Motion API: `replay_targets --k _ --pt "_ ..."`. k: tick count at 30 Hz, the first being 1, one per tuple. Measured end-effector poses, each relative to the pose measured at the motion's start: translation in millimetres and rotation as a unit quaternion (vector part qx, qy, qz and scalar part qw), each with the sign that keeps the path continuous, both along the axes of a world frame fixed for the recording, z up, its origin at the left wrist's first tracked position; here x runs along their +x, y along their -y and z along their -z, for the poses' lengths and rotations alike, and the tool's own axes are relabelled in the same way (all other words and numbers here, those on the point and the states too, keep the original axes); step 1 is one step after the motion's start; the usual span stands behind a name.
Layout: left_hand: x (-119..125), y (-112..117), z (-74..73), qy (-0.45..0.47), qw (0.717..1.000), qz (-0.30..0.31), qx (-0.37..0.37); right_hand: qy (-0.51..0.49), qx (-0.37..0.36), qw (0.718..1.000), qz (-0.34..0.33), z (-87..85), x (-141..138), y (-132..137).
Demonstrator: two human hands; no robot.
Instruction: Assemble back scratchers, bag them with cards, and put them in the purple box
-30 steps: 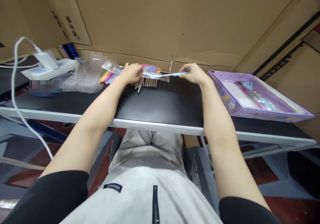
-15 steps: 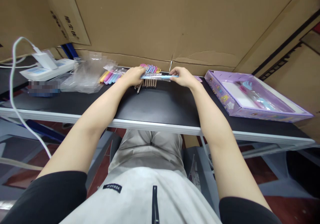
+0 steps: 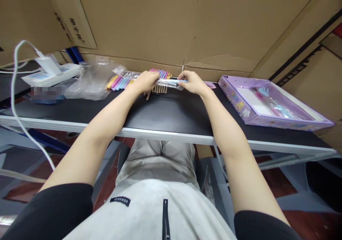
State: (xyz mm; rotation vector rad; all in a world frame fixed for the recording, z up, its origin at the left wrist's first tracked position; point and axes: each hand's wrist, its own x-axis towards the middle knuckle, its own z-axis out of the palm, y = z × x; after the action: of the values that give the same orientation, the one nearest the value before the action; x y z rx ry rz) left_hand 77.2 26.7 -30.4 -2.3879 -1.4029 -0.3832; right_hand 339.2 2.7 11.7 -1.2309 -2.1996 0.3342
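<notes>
In the head view my left hand (image 3: 149, 81) is closed on a long clear plastic sleeve (image 3: 169, 84) above the back of the table. My right hand (image 3: 192, 82) pinches the end of a light blue stick (image 3: 182, 80). Stick and sleeve overlap lengthwise; I cannot tell how much of the stick lies inside. Just behind and below them are several metal rods (image 3: 161, 90) with colourful claw-shaped heads (image 3: 161, 73), partly hidden by the sleeve. Left of my left hand lies a row of yellow, pink, purple and blue handles (image 3: 118, 83).
Clear plastic bags (image 3: 92, 81) lie at the left, beside a white power strip (image 3: 50, 75) with a charger and cable. On the right stands an open purple box (image 3: 243, 108) with a wrapped claw-headed item (image 3: 275, 102) inside. Cardboard (image 3: 160, 26) walls the table's back.
My right hand has shifted slightly left with the blue stick. My left hand has moved a little right, and the sleeve's loose end now hangs nearer the right fingers.
</notes>
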Motion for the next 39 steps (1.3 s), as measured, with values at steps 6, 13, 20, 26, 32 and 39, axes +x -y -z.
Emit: replay_targets --k 6,13,20,26,32,39 --pt "3 1 2.5 0.019 1.0 0.006 -0.006 -0.045 -0.015 0.999 -0.023 11.0 -10 -3" --pt "-7 -4 2.9 0.042 0.999 -0.001 0.003 -0.023 -0.037 0.999 0.028 5.1 7 -9" --pt "-5 -2 0.5 0.05 0.999 0.008 0.003 -0.062 -0.086 0.994 -0.006 2.0 -3 2" --pt "-5 -1 -0.4 0.063 0.998 0.019 0.002 -0.135 -0.14 0.979 -0.053 2.5 -10 7" --pt "-2 4 -4.9 0.022 1.0 -0.004 -0.008 -0.134 -0.136 0.981 -0.043 4.1 -6 3" --pt "-4 -1 -0.2 0.051 0.998 0.027 -0.003 -0.122 -0.124 0.983 -0.065 1.7 -8 9"
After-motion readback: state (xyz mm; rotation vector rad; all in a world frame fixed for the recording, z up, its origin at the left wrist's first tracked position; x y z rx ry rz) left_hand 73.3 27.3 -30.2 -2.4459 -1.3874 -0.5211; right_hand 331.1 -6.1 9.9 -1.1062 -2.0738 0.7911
